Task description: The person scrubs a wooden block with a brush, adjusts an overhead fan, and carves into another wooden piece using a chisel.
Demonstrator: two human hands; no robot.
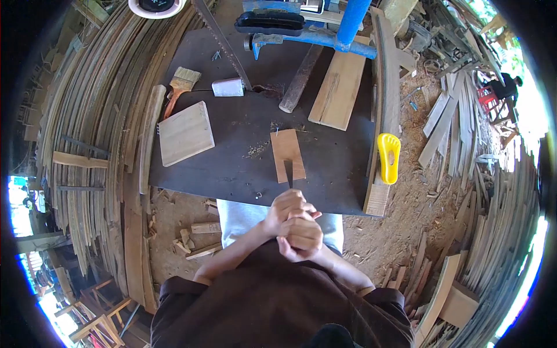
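My left hand (pixel 285 210) and my right hand (pixel 303 236) are closed together over my lap, just off the near edge of the dark tabletop (pixel 243 124). The left sits above and farther forward. Fingers are curled, and what lies inside them is hidden. Just beyond is a small reddish-brown wood piece (pixel 282 142) lying flat. A narrow dark strip (pixel 289 171) runs through its near half toward my hands; I cannot tell whether it is a slot or a blade. A small screw or nail (pixel 277 130) shows at the piece's far edge, and wood crumbs lie beside it.
A square pale board (pixel 187 134), a paintbrush (pixel 181 87) and a white block (pixel 228 87) lie left. A dark bar (pixel 300 81), a long plank (pixel 339 90) and blue machine frame (pixel 342 43) stand far. A vertical saw blade (pixel 223 46) crosses the table. A yellow holder (pixel 389 158) rests right.
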